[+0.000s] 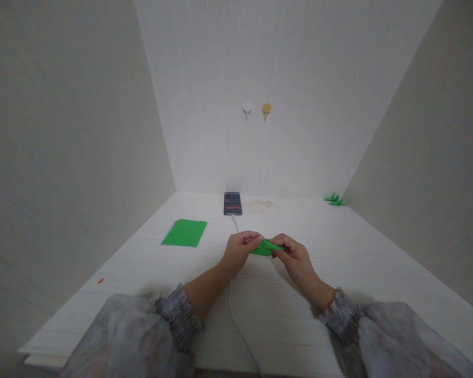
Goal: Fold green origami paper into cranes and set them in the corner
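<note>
A small folded piece of green paper (265,248) is held just above the white table (378,262), near its middle. My left hand (239,251) pinches its left end with curled fingers. My right hand (294,258) pinches its right end, thumb and fingers pressed together. Both wrists come out of grey patterned sleeves at the bottom of the view.
A flat stack of green paper sheets (185,232) lies to the left. A phone (232,203) lies at the back, its white cable (236,315) running toward me between my arms. Folded green paper figures (334,199) sit at the far right corner. Two wall hooks (256,109) hang on the back wall.
</note>
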`<action>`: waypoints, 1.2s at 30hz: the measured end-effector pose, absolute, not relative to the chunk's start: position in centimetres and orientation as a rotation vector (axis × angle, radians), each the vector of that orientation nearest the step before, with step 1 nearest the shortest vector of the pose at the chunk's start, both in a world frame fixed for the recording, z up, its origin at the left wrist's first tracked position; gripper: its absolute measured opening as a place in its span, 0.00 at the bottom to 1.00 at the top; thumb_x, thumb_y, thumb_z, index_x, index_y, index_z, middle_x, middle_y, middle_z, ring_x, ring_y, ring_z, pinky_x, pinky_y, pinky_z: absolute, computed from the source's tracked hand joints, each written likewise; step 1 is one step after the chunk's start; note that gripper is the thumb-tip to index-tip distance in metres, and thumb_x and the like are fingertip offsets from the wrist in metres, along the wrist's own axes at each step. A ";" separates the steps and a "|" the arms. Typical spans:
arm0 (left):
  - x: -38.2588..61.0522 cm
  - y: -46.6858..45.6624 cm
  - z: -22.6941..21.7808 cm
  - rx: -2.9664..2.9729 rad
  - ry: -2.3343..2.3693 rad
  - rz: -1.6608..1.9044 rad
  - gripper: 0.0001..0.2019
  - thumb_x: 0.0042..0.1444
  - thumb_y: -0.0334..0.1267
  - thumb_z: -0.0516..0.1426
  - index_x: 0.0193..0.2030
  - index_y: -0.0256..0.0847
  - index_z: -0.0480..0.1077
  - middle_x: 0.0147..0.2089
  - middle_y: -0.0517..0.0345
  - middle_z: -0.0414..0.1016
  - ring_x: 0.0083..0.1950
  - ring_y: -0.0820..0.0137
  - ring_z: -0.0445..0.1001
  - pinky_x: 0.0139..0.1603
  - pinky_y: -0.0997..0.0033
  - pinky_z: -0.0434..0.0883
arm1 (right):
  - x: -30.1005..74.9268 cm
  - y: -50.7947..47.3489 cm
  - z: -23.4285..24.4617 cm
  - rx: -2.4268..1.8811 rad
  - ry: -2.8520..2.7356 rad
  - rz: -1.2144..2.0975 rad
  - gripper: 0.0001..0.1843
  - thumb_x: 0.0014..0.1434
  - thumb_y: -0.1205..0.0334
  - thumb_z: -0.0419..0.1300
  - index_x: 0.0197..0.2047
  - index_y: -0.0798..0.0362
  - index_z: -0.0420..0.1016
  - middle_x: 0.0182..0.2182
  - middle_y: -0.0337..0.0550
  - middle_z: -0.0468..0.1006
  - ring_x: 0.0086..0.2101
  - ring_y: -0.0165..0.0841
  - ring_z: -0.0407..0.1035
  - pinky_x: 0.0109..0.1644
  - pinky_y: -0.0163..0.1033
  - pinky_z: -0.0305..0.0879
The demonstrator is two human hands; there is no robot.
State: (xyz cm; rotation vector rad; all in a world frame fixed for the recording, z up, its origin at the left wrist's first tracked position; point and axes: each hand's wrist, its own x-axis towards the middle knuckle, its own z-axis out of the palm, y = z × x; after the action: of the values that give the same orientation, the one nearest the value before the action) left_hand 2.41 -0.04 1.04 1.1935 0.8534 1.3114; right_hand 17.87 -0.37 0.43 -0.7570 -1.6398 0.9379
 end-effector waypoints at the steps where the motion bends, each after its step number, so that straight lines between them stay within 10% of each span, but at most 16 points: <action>1: 2.4 0.0 1.0 1.190 0.860 1.313 0.10 0.41 0.40 0.60 0.28 0.34 0.72 0.24 0.60 0.72 0.26 0.75 0.68 0.32 0.74 0.63 | 17.9 -0.3 0.4 -0.758 -1.642 0.939 0.04 0.50 0.66 0.57 0.31 0.52 0.71 0.26 0.37 0.68 0.26 0.29 0.64 0.30 0.34 0.62; 36: 2.2 0.2 0.7 1.262 0.967 1.374 0.10 0.41 0.40 0.60 0.30 0.36 0.72 0.27 0.57 0.75 0.30 0.71 0.71 0.34 0.72 0.67 | 18.1 -0.8 1.2 -0.944 -1.758 0.756 0.11 0.54 0.59 0.53 0.36 0.53 0.74 0.26 0.42 0.73 0.26 0.30 0.67 0.31 0.35 0.64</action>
State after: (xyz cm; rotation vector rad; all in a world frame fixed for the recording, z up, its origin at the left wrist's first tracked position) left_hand 2.23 0.19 0.73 1.2617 0.9669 1.3742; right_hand 18.07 -0.81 1.19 -0.9441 -1.7584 0.7560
